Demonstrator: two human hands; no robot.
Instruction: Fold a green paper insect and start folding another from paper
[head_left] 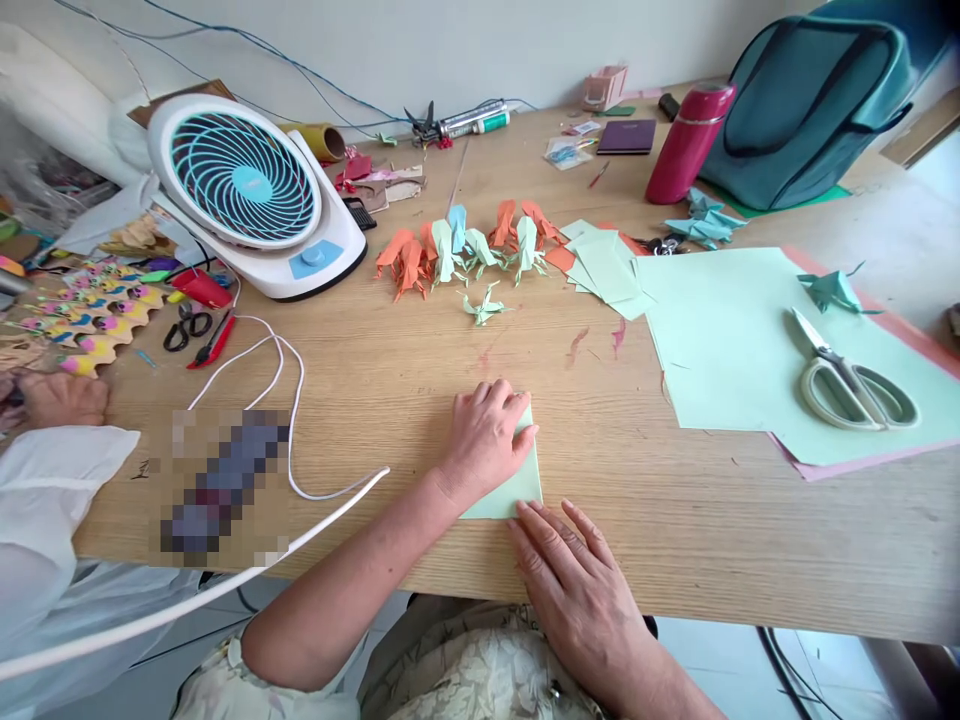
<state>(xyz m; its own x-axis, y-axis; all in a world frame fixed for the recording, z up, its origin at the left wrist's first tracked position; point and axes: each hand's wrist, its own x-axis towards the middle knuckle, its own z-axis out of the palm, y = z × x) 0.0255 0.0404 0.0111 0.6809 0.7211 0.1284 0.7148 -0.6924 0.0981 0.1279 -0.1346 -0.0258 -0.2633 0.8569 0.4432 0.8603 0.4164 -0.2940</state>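
- Pale green paper piece (519,486): flat on the wooden tabletop (607,450), near its front edge, straight in front of the person; much of it hidden under left hand and forearm.
- Left hand (486,440): laid over the paper, fingers bent and close together toward the far end, thumb at the right side. Pinching or only pressing, cannot tell.
- Right hand (583,585): palm down, fingers straight and loosely spread, tips at the paper's near edge by the right corner. Grasping nothing.
- Step in hand, judged: lining up or creasing a fold. One layer or doubled, cannot tell.
- Next move, judged: calls for one hand keeping the paper from sliding, the other running firm pressure along the edge; edges need matching first, or crease goes crooked.
- Beyond the hands: small green folded figure (486,308); behind it, row of folded figures (444,250); pale green squares (609,268) overlapping at the row's right end.
- Scissors (856,388) on the large green sheet (720,330), right side, well apart from both hands; cutting looks unlikely as the current step.
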